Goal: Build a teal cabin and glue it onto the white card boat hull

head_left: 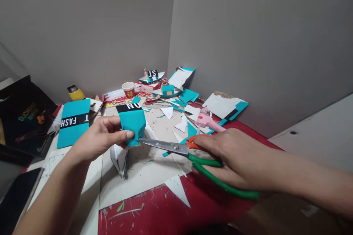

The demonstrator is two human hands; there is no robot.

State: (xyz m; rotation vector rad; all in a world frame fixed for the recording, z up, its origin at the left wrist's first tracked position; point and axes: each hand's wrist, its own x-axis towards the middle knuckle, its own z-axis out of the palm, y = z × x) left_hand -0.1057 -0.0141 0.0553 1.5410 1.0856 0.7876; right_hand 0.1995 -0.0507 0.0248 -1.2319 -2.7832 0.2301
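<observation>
Between the thumb and fingers of my left hand (110, 132) is a teal piece of card (134, 119) with a black band and white letters. My right hand (234, 158) grips a pair of scissors (165, 146) with green and orange handles. The blade tips touch the card's lower edge, close to my left thumb; the blades look nearly closed. Below my left hand a folded white paper shape (118, 159) stands on the white board (154, 169). Left of that hand lies a larger teal card (73, 137) with a black lettered band.
A pink glue gun (205, 117) lies behind my right hand. Farther back are paper scraps (167, 112), red-handled scissors (151, 101), a paper cup (128, 90), small card boats (153, 77) and a yellow bottle (76, 93). Grey walls (248, 36) meet behind the table.
</observation>
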